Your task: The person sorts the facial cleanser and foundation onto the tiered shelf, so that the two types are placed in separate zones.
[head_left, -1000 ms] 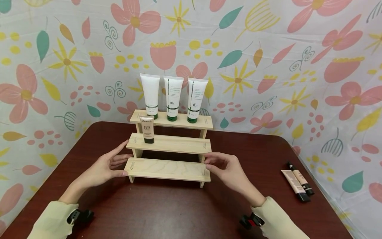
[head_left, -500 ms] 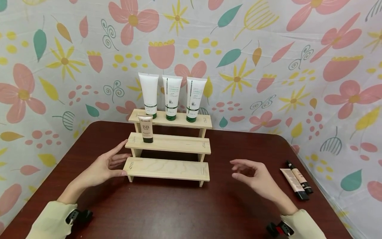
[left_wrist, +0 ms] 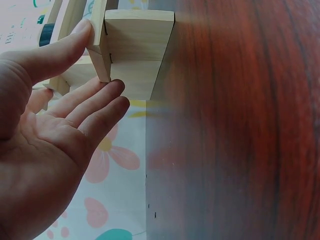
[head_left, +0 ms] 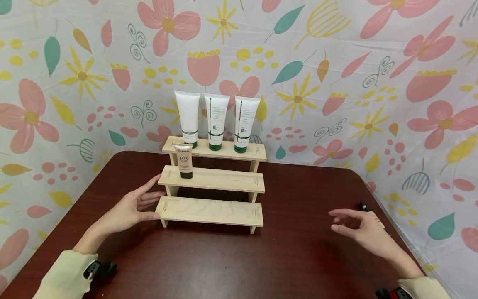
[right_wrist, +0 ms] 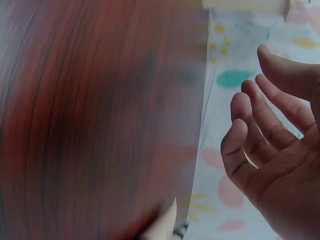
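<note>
A three-tier wooden display stand point(head_left: 213, 211) stands on the table. My left hand point(head_left: 128, 211) is at its left side, thumb on the end of the lowest tier and fingers straight along the side; the left wrist view shows the fingertips right at the wood point(left_wrist: 140, 37). On the middle tier a beige BB cream tube point(head_left: 184, 162) is upright on its black cap. My right hand point(head_left: 364, 232) is over the table's right side, fingers loosely bent and holding nothing. It mostly hides two cosmetic tubes; a beige tube point(right_wrist: 162, 223) shows blurred in the right wrist view.
Three white tubes with green caps, a left one point(head_left: 189, 118), a middle one point(head_left: 216, 120) and a right one point(head_left: 246, 122), stand on the top tier. A flower-patterned cloth point(head_left: 298, 74) hangs behind the dark red table point(head_left: 224, 265).
My right hand has left the stand's right end and moved right across the table to the two lying tubes. The left hand has stayed at the stand.
</note>
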Available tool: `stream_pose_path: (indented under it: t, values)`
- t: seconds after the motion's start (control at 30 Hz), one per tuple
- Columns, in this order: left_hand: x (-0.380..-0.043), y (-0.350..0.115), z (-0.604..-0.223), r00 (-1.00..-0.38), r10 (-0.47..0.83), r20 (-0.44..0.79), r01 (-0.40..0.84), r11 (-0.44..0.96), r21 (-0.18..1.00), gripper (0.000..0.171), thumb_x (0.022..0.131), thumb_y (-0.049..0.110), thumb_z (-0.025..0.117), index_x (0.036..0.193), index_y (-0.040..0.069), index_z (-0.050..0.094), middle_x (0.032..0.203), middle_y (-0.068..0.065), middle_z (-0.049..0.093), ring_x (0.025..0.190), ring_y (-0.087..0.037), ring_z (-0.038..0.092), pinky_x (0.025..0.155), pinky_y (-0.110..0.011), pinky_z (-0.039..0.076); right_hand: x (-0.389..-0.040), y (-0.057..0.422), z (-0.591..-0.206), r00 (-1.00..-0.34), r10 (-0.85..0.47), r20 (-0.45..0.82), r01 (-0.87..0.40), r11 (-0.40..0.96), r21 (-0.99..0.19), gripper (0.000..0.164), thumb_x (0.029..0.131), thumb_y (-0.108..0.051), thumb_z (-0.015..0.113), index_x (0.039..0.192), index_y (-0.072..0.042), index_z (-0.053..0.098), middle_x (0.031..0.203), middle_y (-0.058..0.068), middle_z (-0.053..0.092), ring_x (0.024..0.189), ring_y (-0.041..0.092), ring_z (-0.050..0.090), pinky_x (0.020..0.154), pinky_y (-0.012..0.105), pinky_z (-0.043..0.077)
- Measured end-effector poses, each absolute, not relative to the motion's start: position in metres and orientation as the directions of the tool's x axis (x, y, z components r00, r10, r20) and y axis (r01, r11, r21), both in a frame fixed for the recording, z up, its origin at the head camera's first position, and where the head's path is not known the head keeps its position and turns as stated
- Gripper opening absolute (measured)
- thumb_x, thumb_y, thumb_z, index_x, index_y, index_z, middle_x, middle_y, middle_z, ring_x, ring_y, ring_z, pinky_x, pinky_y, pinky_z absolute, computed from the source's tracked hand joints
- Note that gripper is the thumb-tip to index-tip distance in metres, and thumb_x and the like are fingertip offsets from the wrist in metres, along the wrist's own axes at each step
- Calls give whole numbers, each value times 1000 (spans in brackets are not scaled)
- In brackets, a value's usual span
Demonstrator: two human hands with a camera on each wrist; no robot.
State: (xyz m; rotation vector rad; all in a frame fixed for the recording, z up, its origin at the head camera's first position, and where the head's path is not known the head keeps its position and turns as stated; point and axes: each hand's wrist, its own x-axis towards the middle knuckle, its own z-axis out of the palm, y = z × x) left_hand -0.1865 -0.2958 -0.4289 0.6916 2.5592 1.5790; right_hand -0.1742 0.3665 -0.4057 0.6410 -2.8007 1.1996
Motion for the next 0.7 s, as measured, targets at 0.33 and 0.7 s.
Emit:
stream_pose_path:
  t: [0.33, 0.7]
  values:
    - [-186, -294, -428, -900, 399, 174, 336, 383, 861, 111, 87, 5, 87, 171, 19, 17, 144, -30, 58, 131, -52, 55, 100, -57, 50, -177, 428, -416, -927, -351, 130, -357, 723, -591, 39, 92, -8, 83, 127, 3, 70, 102, 9, 68, 77, 12, 61, 60, 28, 49]
    - [-187, -293, -429, -891, 410, 194, 356, 369, 859, 109, 88, 5, 86, 171, 20, 17, 144, -31, 57, 131, -52, 56, 100, -56, 51, -182, 469, -421, -937, -328, 118, -334, 747, -574, 35, 87, 2, 83, 119, 8, 69, 84, 3, 60, 54, 11, 41, 46, 29, 33]
